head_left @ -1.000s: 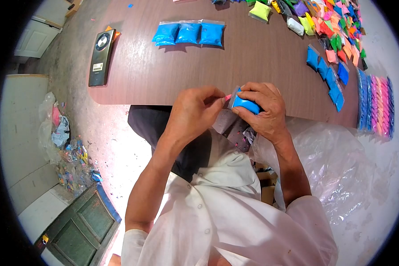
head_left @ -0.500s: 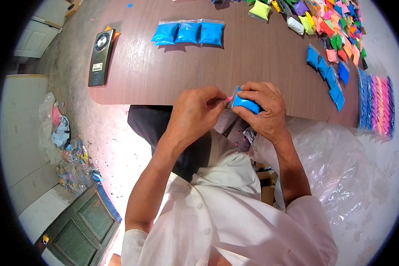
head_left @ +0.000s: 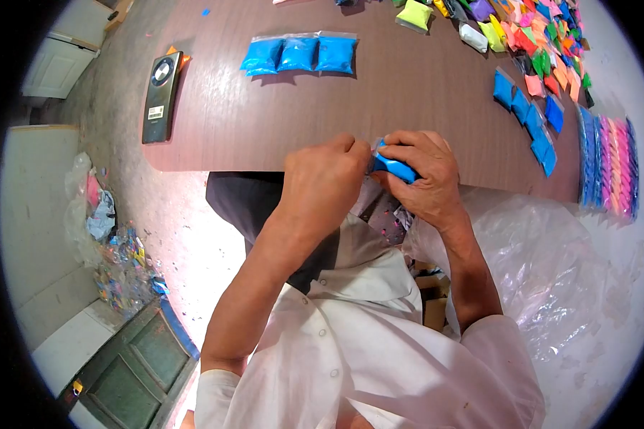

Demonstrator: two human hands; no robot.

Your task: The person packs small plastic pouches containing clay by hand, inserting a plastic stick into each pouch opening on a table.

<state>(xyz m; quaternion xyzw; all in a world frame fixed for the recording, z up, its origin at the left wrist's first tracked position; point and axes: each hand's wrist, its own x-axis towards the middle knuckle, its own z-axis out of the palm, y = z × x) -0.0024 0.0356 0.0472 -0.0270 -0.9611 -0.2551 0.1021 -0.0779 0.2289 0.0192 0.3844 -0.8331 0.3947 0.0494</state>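
Observation:
My right hand (head_left: 426, 171) is wrapped round a small clear packet of blue clay-like filling (head_left: 396, 169), held just over the table's near edge. My left hand (head_left: 327, 175) is closed against the packet's left end. Its fingertips are turned away, so what they pinch cannot be seen. Farther up the table lies a joined strip of three blue packets (head_left: 298, 54). To the right, another strip of blue packets (head_left: 526, 118) runs slantwise along the table.
A black phone (head_left: 162, 96) lies near the table's left edge. Many coloured packets (head_left: 537, 43) are heaped at the upper right. Blue and pink packet bundles (head_left: 608, 164) stand at the right edge. Clear plastic sheeting (head_left: 537, 264) hangs beside my right arm.
My left hand has turned over and moved right against the packet. The pink bit between its fingers is now hidden. My right hand keeps its hold, and the packet is tilted more.

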